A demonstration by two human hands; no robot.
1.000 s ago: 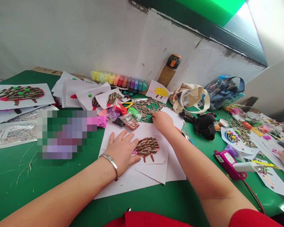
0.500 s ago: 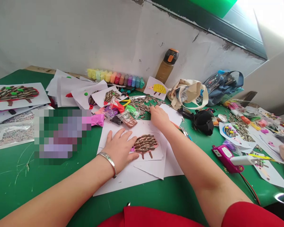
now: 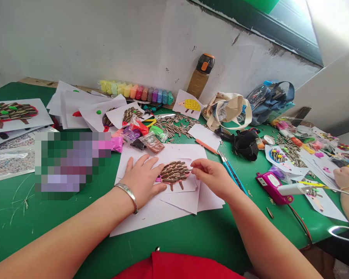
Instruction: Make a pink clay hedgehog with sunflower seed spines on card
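Left hand: the left hand (image 3: 142,179) lies flat and open, fingers spread, pressing on the white paper sheets (image 3: 139,221) beside the seed hedgehog (image 3: 174,174).
Right hand: the right hand (image 3: 212,179) is curled, its fingertips (image 3: 192,164) pinched together at the hedgehog's right edge; whether they grasp anything, I cannot tell.
Work piece: on the sheets, between the hands, on the green table (image 3: 168,244).
Done: striped sunflower seeds cover the hedgehog's back in close rows; brown legs show below.
Left: no clay dots show on it, unlike the finished-looking hedgehog sheet (image 3: 13,112) at far left. Loose sunflower seeds (image 3: 174,126) lie beyond.
Nearby: a glue gun (image 3: 292,189) at right; a co-worker's hand (image 3: 346,177) at the right edge.
Hidden: a pixelated patch (image 3: 72,162) masks part of the table; the right fingertips cover the hedgehog's edge.
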